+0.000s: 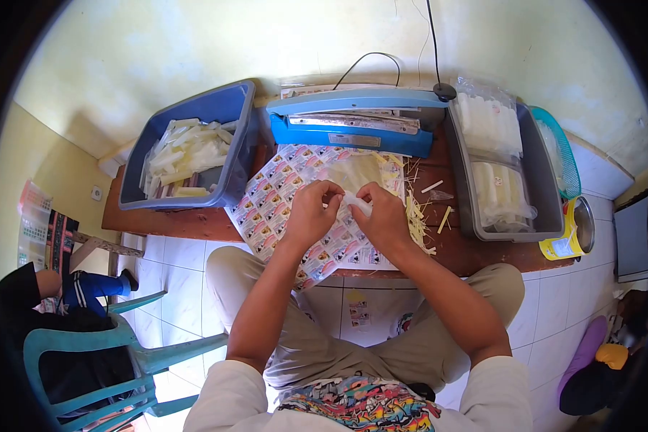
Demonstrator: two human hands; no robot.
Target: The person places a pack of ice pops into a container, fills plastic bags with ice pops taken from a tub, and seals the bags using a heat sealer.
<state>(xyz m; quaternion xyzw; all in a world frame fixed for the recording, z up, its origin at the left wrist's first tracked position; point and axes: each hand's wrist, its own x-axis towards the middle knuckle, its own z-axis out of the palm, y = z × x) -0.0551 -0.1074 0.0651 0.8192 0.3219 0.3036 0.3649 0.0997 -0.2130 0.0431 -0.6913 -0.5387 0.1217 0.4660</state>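
Over the printed paper sheet [266, 209], my two hands meet at a small white, translucent roll-like piece [360, 204]. My left hand [313, 210] pinches with thumb and index finger at its left end. My right hand [380, 216] has its fingers closed around the right part and hides some of it. Just beyond the fingers, a clear plastic bag [356, 170] lies flat on the sheet. Behind it stands a blue bar-shaped heat sealer [353, 138] with its long lighter-blue arm.
At left, a grey-blue bin [245, 137] holds loose pale pieces. At right, another grey bin [475, 227] holds clear bags of white sticks. Yellowish strips [416, 219] litter the wooden table [450, 252]. A yellow can [563, 241], teal basket [565, 155] and green chair [86, 338] stand around.
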